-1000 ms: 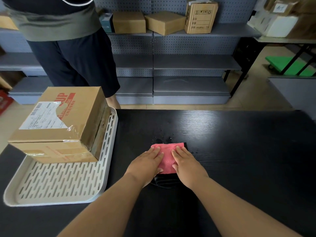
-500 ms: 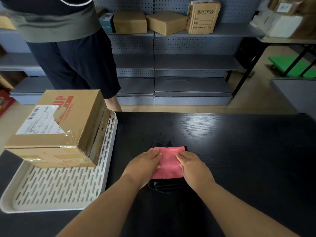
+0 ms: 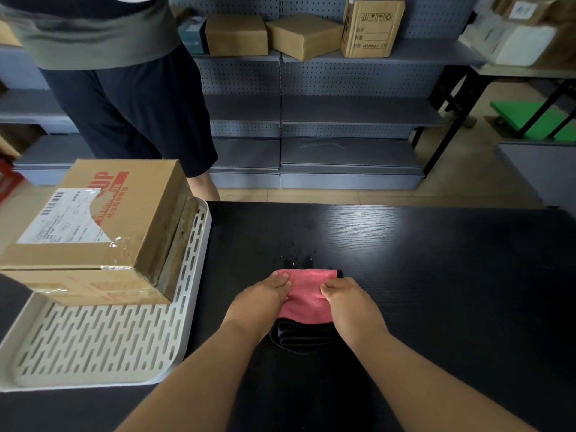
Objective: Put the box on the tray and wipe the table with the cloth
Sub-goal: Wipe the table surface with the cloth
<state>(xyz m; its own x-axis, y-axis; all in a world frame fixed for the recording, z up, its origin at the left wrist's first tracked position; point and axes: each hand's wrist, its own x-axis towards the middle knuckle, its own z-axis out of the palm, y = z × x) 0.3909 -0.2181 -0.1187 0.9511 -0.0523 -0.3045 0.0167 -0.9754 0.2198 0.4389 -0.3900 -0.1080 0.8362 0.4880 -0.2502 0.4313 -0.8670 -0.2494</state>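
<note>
Two red letters, "UP", atop the box

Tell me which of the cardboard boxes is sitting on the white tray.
The big red-printed box at the left, on the tray; the rest stand on the grey shelf behind.
</note>
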